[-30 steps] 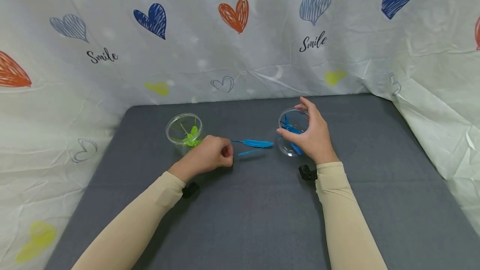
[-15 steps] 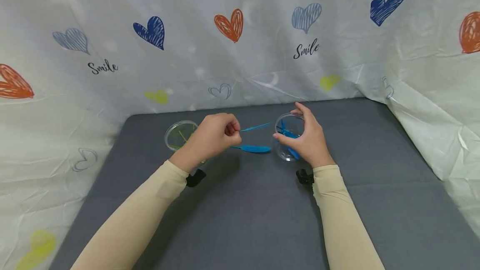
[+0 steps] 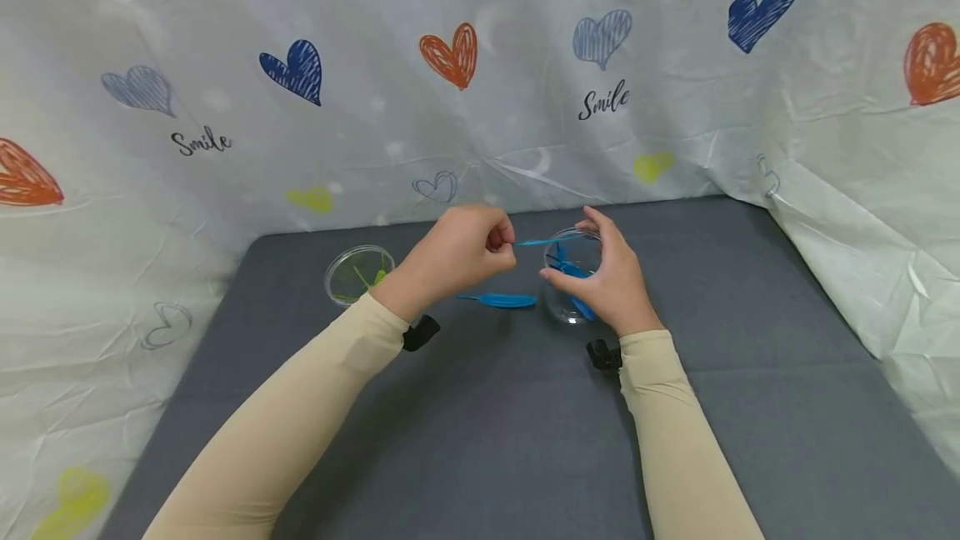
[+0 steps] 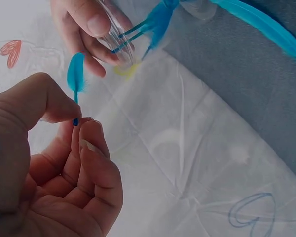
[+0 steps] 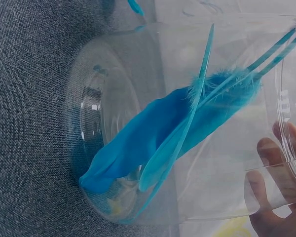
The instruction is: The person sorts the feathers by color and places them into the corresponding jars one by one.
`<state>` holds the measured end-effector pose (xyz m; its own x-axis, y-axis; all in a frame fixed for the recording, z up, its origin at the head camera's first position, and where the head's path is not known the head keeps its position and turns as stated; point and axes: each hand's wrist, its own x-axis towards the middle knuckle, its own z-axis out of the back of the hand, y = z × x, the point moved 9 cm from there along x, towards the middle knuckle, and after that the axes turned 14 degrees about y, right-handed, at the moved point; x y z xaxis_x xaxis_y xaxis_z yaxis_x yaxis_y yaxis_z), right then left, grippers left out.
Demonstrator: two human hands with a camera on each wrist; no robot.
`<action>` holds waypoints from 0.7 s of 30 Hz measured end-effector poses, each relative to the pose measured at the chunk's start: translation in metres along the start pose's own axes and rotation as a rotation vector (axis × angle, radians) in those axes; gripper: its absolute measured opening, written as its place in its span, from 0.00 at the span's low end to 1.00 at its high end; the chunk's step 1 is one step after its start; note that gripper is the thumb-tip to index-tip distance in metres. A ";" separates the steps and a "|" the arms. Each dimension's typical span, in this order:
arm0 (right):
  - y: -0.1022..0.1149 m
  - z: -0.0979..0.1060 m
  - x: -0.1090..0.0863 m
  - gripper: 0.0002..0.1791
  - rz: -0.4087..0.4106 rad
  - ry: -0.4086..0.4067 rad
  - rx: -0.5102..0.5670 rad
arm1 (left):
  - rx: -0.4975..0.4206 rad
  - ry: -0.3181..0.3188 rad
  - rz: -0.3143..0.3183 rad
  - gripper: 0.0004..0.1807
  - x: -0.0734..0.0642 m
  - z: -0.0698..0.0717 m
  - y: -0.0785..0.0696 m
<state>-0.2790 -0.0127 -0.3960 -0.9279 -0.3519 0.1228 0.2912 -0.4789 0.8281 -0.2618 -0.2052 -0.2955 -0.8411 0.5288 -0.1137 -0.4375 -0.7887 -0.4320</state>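
Note:
My left hand pinches a blue feather by its quill, between thumb and fingertip. In the head view the feather's tip overlaps the rim of a clear plastic cup. Around that cup's upper part curl the thumb and fingers of my right hand, and the cup stands upright on the table. Several blue feathers lean inside it, quills up, as the right wrist view shows through the wall. Another blue feather lies flat on the table just left of the cup.
A second clear cup with yellow-green feathers stands on the left, partly hidden behind my left wrist. The grey table ends at a white curtain printed with hearts.
My left hand has lifted a blue feather off the table and carried it up and right to the cup's rim. The right hand keeps hold of the cup.

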 end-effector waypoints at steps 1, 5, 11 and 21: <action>0.001 0.000 0.000 0.62 0.000 0.000 0.002 | 0.006 0.006 0.002 0.03 0.002 0.000 -0.001; 0.003 -0.001 0.001 0.62 0.005 0.001 0.008 | 0.032 0.021 -0.008 0.03 0.010 -0.001 -0.008; -0.001 -0.006 0.001 0.62 0.000 0.009 0.009 | 0.103 0.055 -0.003 0.05 0.021 -0.011 -0.016; -0.001 0.000 0.001 0.57 0.023 0.009 -0.002 | 0.156 0.138 -0.026 0.06 0.046 -0.032 -0.042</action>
<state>-0.2805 -0.0127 -0.3970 -0.9189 -0.3699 0.1370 0.3131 -0.4725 0.8238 -0.2713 -0.1376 -0.3111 -0.7819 0.5791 -0.2308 -0.5114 -0.8075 -0.2939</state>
